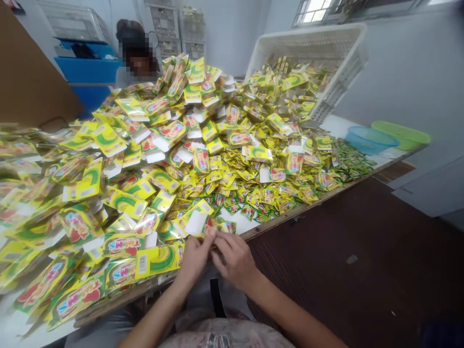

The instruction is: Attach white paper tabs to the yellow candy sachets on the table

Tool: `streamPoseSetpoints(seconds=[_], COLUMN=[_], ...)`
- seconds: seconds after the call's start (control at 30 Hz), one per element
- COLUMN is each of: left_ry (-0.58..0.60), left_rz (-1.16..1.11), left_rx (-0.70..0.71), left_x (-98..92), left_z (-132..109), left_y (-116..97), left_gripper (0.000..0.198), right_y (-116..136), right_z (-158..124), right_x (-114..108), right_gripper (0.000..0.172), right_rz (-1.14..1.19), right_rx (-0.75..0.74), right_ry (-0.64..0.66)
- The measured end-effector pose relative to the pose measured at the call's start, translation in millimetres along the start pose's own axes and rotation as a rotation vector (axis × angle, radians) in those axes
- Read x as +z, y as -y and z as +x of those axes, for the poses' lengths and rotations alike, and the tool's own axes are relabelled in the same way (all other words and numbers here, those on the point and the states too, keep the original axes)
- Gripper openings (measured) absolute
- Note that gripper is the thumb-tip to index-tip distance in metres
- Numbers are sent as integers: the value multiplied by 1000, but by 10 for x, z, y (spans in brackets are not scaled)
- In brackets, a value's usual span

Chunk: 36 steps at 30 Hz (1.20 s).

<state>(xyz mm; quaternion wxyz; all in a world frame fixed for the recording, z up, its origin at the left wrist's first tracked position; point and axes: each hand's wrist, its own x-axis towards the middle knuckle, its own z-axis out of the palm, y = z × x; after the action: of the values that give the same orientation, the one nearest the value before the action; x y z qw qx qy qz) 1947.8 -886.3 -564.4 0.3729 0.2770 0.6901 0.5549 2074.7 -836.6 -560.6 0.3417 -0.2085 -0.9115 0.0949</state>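
My left hand (195, 257) is closed at the table's front edge, thumb and fingertips pinched together at the lower end of a small yellow box (195, 221) with a white flap. Beside it, my right hand (237, 261) has its fingers bent together, the tips meeting those of the left. Whatever is between the right fingertips is hidden or too small to name. Just beyond them lies a small green and yellow sachet (229, 226). A flat yellow and green box (159, 261) lies left of my left hand.
A high heap of printed yellow boxes (126, 200) covers the table's left and middle. Yellow sachets (232, 169) and green sachets (350, 159) spread rightward. A tipped white crate (335, 43) holds more boxes. Blue (373, 140) and green basins (402, 133) stand right. A person (136, 48) is behind the heap.
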Motion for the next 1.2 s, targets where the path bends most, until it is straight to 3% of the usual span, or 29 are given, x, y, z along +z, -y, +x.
streamPoseSetpoints(seconds=[0.07,0.1,0.17,0.3,0.37,0.43,0.57,0.67,0.73,0.9,1.2], left_ry=[-126,-128,-33,90,128,173,198,222,270,261,260], left_rz=[-88,-167,-310,-370,-342,-314,-241,-190,-201,-235,-291], left_rx=[17,26,-17,-142,-132,-113,-86,-89,-99,-93,-169], left_x=[-33,-54,-82,-89,-104,-137,-195,-175,-144,-119,-169], left_z=[75,104,138,142,144,159,214,237,231,166,89], left_y=[-7,-22,-64,-117,-114,-99,-65,-78,-108,-163,-134], left_gripper=[42,42,55,64,59,53,53,54,54,49,50], right_y=[-89,-205,-518,-1069,-1195,-1244,-1204,-1031,-862,-576,-568], right_z=[50,95,211,410,432,402,286,241,238,224,191], right_x=[-24,-39,-53,11,51,66,18,-40,-70,-90,-189], right_gripper=[21,21,23,34,32,30,23,26,32,31,20], right_rz=[107,103,-22,-259,-266,-186,311,759,933,983,816], right_rx=[29,84,209,192,179,224,556,824,882,849,734], right_ry=[-7,-17,20,347,346,230,-81,-200,-231,-115,70])
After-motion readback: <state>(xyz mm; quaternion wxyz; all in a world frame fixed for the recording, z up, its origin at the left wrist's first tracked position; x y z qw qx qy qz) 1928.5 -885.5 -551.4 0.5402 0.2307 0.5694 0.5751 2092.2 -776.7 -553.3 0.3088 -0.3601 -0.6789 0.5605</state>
